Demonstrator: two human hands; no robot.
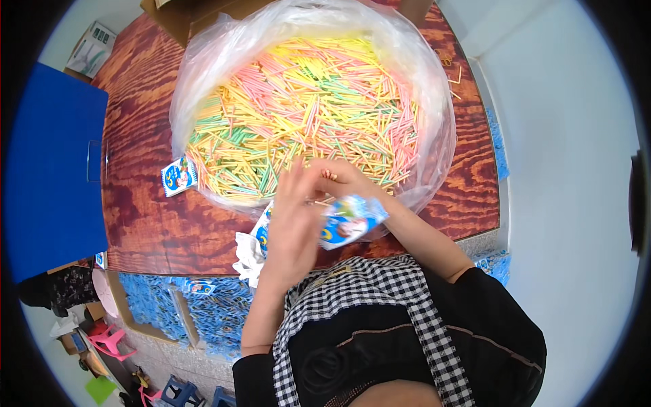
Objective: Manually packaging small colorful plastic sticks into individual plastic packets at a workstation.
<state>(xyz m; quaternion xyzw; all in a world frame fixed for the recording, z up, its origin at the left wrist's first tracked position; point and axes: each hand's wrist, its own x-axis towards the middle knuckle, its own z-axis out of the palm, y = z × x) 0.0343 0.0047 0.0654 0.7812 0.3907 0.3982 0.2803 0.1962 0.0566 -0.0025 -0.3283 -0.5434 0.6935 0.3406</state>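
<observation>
Both hands meet at the near rim of a big clear plastic bag (444,122) full of thin yellow, pink and green sticks (298,108). My left hand (295,220) is blurred by motion, its fingers partly bent. A blue-and-white packet (349,222), also blurred, sticks out from its palm side in front of my right wrist. The fingers of my right hand (346,178) are curled round a few sticks (329,175), whose reddish ends show. Behind my left hand, another blue-and-white packet (262,230) is partly hidden, beside a crumpled white cloth (249,259).
A small blue-and-white packet (178,177) lies left of the bag on the red-brown wooden table (139,224). A blue panel (57,169) stands at the left. Below the table edge are boxes of blue packets (213,312). Loose sticks (456,81) lie at the far right.
</observation>
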